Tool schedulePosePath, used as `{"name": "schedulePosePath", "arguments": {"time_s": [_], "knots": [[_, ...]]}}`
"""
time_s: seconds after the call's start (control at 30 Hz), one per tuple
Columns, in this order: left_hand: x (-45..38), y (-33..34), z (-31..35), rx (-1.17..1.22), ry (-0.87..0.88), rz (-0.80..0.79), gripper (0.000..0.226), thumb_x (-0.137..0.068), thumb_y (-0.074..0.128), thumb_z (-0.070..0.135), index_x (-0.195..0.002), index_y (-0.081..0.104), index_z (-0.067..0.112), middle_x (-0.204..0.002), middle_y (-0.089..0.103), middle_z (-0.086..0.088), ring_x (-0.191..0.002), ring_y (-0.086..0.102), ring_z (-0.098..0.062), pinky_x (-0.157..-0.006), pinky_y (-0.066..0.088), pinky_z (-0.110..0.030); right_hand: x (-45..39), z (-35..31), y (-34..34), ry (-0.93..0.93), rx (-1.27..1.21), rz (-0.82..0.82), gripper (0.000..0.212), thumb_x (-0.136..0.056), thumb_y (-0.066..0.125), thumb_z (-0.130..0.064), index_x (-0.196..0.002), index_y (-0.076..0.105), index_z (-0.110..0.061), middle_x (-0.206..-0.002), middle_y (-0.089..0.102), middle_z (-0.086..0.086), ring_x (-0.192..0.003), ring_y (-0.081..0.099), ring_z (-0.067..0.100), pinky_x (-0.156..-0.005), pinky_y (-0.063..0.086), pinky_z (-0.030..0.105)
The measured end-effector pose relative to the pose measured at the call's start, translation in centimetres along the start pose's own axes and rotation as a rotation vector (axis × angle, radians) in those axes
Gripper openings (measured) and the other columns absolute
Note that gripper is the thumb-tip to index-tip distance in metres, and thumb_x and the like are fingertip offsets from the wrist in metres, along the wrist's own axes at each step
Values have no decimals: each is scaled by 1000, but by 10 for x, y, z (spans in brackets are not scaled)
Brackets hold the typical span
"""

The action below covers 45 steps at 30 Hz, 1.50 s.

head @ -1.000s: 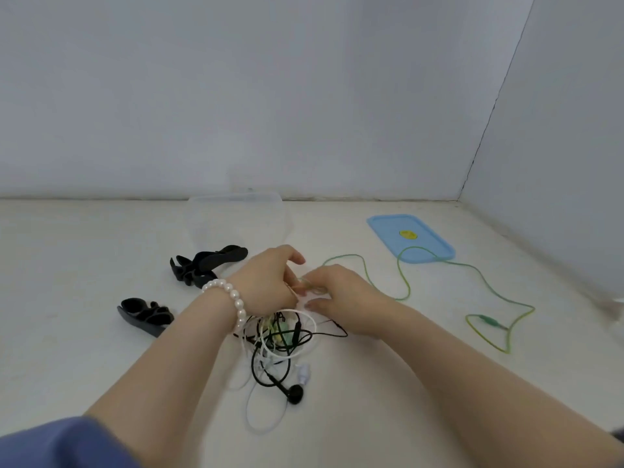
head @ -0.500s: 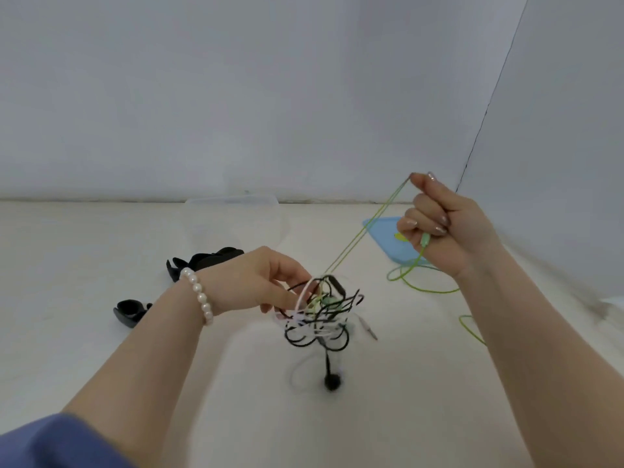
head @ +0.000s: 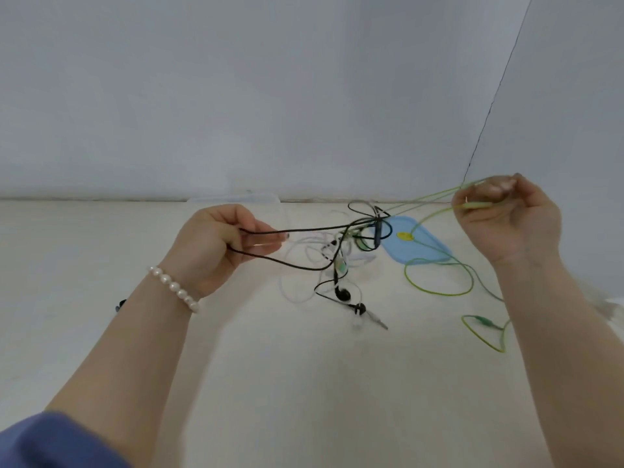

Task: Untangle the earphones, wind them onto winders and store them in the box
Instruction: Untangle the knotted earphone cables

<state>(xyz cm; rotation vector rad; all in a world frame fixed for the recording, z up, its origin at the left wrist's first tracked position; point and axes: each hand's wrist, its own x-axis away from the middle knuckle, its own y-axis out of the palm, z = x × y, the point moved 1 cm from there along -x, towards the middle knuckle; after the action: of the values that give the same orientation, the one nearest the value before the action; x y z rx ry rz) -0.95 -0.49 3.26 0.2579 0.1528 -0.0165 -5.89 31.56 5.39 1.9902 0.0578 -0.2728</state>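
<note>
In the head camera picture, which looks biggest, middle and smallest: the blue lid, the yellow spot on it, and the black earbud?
Largest to smallest, as they look:
1. blue lid
2. black earbud
3. yellow spot
The earbud and the spot look nearly alike, and the earbud hangs nearer the camera, so their order is unsure.

pale walls (head: 236,96), cream tabletop (head: 304,383)

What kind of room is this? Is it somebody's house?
Probably not a home: it looks like a plain tabletop booth set up for recording. Bare white walls meet at a corner, and the table holds only tangled earphones and a blue lid.
</note>
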Motion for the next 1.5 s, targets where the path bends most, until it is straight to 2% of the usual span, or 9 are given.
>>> {"name": "schedulePosePath", "arguments": {"time_s": [0.17,0.3,0.43,0.6,0.8,1.0,1.27,1.43,1.5], "knots": [[3,-11,10,137,-148,-22,6,-46,47,11,-41,49,12,-33,33,-1,-26,27,-13,-39,39,-18,-2,4,-7,46,214,101,33,-36,65,-13,-45,34,-17,-51,44,0,-53,52,19,-75,43,30],[-10,-9,-12,-638,-262,120,53,-86,50,39,-43,47,7,-38,40,-6,-34,35,-19,-53,43,-27,5,19,7,145,482,-5,35,-58,63,-13,-34,38,-17,-44,37,2,-50,48,20,-70,48,31],[-11,1,-28,-1267,-50,91,33,-74,66,49,-65,55,20,-74,58,2,-80,57,-21,-73,43,-30,16,38,22,195,621,-186,50,-84,39,1,-38,39,-17,-40,34,3,-49,51,22,-69,54,37],[10,50,-23,-825,209,-137,46,-58,62,68,-92,65,37,-104,62,20,-103,53,6,-86,39,-14,25,49,34,247,616,-366,35,-71,45,6,-44,35,-15,-42,37,4,-57,64,29,-71,55,40],[14,70,-50,-738,140,-448,9,-78,69,8,-75,62,14,-88,70,0,-79,62,3,-76,47,-13,29,53,39,281,565,-407,28,-61,60,-8,-44,38,-14,-51,57,6,-69,70,33,-76,56,46],[1,45,-37,-659,24,-381,17,-68,66,8,-59,54,17,-54,53,-4,-49,47,-10,-51,37,-20,21,43,29,201,600,-113,47,-89,43,-7,-45,47,-20,-56,64,1,-26,32,9,-55,51,19],[-6,22,-35,-1083,-85,-467,18,-69,72,5,-64,68,21,-44,45,9,-42,39,-3,-46,34,-15,16,41,16,165,493,49,47,-90,43,-6,-45,53,-17,-63,68,4,-22,20,8,-45,41,15],[-7,10,-28,-829,-37,-323,7,-69,78,11,-69,71,11,-55,65,7,-51,54,-2,-56,44,-13,7,43,1,137,507,73,24,-91,49,-12,-67,51,-15,-77,73,6,-61,67,19,-69,56,27],[-7,12,-31,-627,-28,-197,5,-72,75,11,-70,72,8,-56,66,5,-52,56,-1,-57,44,-12,3,50,-5,154,887,101,19,-92,50,-20,-75,53,-14,-85,71,7,-83,67,22,-73,51,32]]}}
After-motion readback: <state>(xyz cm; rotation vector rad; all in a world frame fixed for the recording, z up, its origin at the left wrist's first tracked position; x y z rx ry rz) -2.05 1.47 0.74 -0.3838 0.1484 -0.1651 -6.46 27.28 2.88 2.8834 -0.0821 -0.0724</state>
